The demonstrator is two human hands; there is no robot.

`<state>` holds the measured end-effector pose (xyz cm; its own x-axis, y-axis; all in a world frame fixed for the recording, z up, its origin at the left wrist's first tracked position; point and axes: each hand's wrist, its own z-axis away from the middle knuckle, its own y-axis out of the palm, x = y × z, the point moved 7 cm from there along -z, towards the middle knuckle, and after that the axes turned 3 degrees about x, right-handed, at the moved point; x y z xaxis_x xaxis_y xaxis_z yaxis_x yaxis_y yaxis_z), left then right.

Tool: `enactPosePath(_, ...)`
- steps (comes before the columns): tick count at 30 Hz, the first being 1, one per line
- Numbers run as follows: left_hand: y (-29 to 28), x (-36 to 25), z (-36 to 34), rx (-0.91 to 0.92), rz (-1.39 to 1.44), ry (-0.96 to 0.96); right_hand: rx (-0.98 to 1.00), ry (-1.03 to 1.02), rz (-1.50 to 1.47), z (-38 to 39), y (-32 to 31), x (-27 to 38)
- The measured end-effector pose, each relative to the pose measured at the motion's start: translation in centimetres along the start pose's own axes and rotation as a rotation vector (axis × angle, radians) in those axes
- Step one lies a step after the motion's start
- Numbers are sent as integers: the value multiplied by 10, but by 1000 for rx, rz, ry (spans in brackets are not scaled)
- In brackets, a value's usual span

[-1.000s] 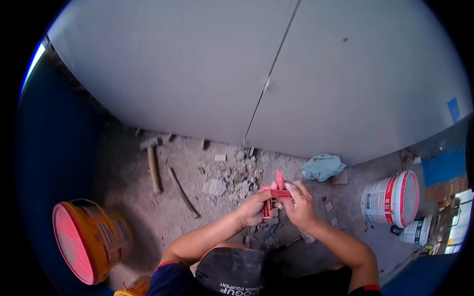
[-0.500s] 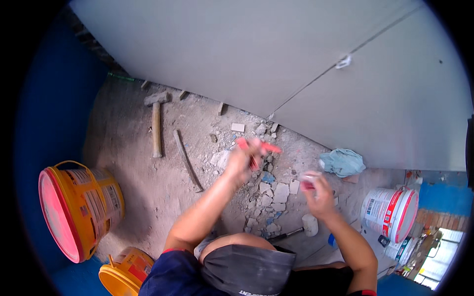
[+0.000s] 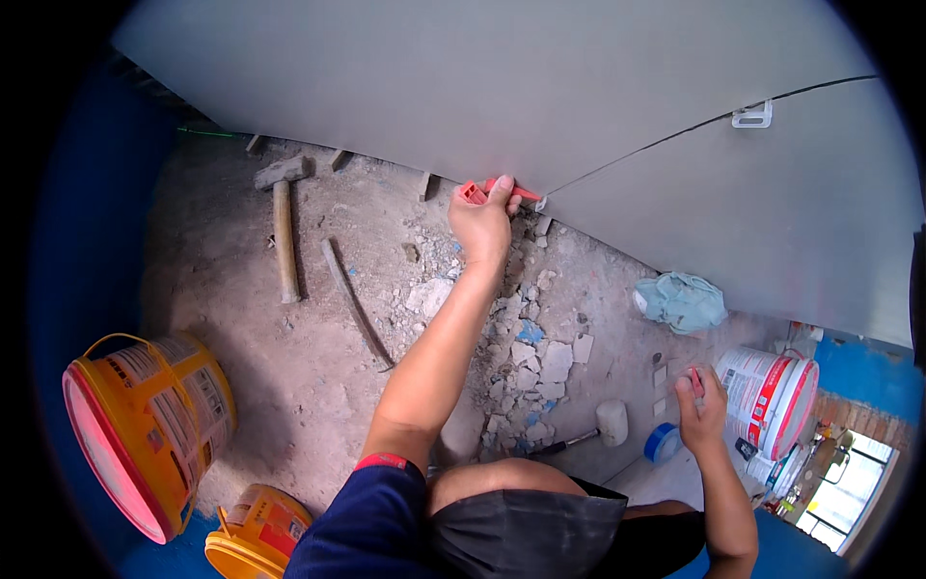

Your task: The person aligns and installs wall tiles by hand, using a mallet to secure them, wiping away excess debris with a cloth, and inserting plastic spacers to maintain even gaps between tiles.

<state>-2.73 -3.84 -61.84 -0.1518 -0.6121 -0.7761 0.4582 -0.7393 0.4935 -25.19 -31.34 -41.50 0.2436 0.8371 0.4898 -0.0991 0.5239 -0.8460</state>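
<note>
My left hand [image 3: 479, 227] is closed around red plastic tile-levelling wedges [image 3: 473, 193]. One red wedge [image 3: 522, 192] juts from between the thumb and fingers, its tip at a small white levelling clip [image 3: 541, 205] at the lower end of the joint between two large grey tiles [image 3: 405, 87]. Whether the tip is inside the clip, I cannot tell. A second white clip [image 3: 752, 116] sticks out farther up that joint. Low on the right, my right hand [image 3: 703, 415] is closed on another red wedge [image 3: 695, 379], mostly hidden by the fingers.
Rubble [image 3: 526, 357] covers the floor below the tiles. A sledgehammer [image 3: 285, 232], a curved bar [image 3: 355, 304] and a white-headed mallet [image 3: 610, 423] lie around it. Yellow buckets [image 3: 207, 386] stand left, a white bucket [image 3: 757, 386] right. A pale blue plastic bag [image 3: 680, 301] rests by the tile edge.
My left hand has moved up to the tile joint, bringing a red wedge to the lower clip. My right hand has moved right and down, still holding its red piece.
</note>
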Motion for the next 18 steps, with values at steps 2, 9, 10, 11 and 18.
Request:
enactPosePath(2, 0, 3, 2, -20, -11, -6, -36, -77, 59, 4, -6, 0)
enactPosePath(9, 10, 12, 16, 56, -166, -12, -42, -9, 16, -1, -23, 0)
enactPosePath(10, 8, 16, 18, 51, -237, -42, -55, -88, 43, -2, -25, 7)
enactPosePath(11, 3, 17, 16, 51, -234, -38, -70, -173, 71, -3, -28, 14)
enactPosePath(18, -6, -38, 10, 297, -1064, 620, -600, -282, 203, -30, -190, 11)
